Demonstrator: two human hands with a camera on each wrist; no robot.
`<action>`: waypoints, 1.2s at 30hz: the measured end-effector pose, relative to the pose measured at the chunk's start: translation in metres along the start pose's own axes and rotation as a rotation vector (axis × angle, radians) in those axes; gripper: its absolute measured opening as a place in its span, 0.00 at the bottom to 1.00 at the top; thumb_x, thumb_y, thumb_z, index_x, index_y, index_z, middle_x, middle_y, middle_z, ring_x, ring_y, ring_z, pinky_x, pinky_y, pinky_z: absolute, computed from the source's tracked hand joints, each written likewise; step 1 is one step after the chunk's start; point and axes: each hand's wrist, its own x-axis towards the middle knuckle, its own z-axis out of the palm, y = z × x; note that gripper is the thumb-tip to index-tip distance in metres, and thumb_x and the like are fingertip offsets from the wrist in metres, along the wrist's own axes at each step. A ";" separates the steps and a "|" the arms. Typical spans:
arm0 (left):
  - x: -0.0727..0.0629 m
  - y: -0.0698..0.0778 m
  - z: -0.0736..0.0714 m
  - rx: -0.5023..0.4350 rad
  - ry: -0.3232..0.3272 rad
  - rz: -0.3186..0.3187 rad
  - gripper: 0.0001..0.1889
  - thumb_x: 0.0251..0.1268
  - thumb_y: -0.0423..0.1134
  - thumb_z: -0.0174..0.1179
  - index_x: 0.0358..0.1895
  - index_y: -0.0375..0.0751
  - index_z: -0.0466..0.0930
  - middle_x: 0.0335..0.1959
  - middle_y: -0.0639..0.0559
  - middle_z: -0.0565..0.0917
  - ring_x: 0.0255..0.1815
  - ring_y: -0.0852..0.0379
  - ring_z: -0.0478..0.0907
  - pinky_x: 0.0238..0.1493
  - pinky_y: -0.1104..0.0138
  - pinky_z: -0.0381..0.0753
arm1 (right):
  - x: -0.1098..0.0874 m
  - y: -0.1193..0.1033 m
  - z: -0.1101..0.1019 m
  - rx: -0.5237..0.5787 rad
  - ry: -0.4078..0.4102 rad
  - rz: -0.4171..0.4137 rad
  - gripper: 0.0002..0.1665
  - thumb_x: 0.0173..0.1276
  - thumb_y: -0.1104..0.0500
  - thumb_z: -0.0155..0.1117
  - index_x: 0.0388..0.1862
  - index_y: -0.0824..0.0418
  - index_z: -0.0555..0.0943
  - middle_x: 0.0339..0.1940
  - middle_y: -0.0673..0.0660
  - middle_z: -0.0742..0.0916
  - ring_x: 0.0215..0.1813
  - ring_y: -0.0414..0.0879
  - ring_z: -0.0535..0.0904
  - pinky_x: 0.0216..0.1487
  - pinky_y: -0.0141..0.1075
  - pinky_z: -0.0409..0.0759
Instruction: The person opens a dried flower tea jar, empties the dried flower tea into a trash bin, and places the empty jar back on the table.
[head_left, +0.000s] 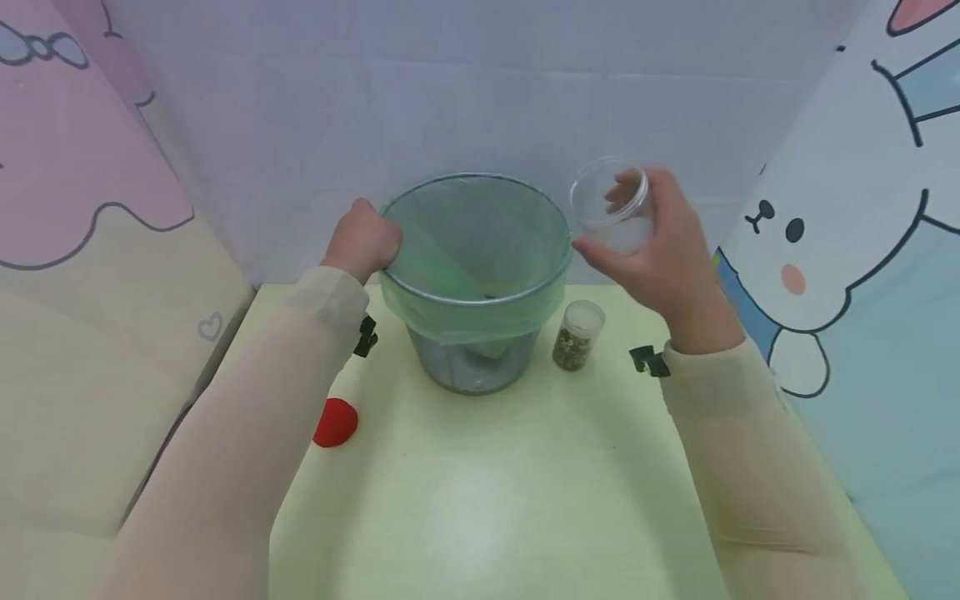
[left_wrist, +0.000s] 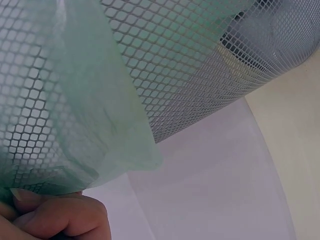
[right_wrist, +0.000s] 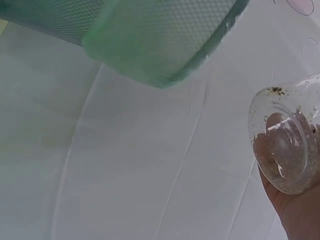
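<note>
One clear jar (head_left: pixel 602 213), gripped in right hand (head_left: pixel 664 250); left hand (head_left: pixel 363 238) gripping lined bin rim (head_left: pixel 442 299)

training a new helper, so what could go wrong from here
Dark bits show on the clear jar in the right hand, which is held beside the mesh bin; tipping it there might drop some on the table. The left hand grips the bin's lined rim, so a hard tug could tilt the bin or pull the green liner loose. The filled jar stands close by the bin and might get knocked over.
</note>
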 end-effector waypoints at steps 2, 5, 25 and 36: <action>-0.001 0.000 -0.001 -0.004 0.001 -0.004 0.37 0.76 0.36 0.36 0.82 0.29 0.33 0.70 0.33 0.65 0.52 0.43 0.68 0.57 0.53 0.70 | -0.010 0.004 0.006 0.025 0.028 0.023 0.40 0.55 0.53 0.82 0.62 0.65 0.72 0.50 0.52 0.82 0.54 0.43 0.77 0.53 0.40 0.74; -0.001 -0.001 -0.001 -0.011 -0.004 -0.006 0.37 0.76 0.35 0.36 0.82 0.29 0.32 0.70 0.33 0.64 0.51 0.43 0.69 0.56 0.54 0.71 | -0.024 0.009 0.015 0.081 0.066 0.040 0.41 0.55 0.57 0.82 0.63 0.65 0.72 0.51 0.53 0.82 0.54 0.43 0.76 0.54 0.41 0.73; 0.006 -0.002 0.006 -0.012 0.001 -0.018 0.36 0.78 0.37 0.37 0.82 0.31 0.33 0.65 0.35 0.68 0.52 0.44 0.71 0.58 0.53 0.72 | -0.092 0.039 0.051 0.568 0.186 0.159 0.36 0.53 0.77 0.75 0.61 0.71 0.72 0.52 0.59 0.80 0.56 0.53 0.77 0.63 0.39 0.72; 0.002 0.000 0.004 -0.026 0.000 -0.024 0.37 0.78 0.38 0.37 0.82 0.31 0.32 0.69 0.34 0.66 0.55 0.42 0.69 0.64 0.51 0.70 | -0.126 0.097 0.062 0.493 0.238 0.411 0.34 0.62 0.70 0.75 0.64 0.67 0.70 0.55 0.55 0.79 0.57 0.48 0.78 0.61 0.35 0.75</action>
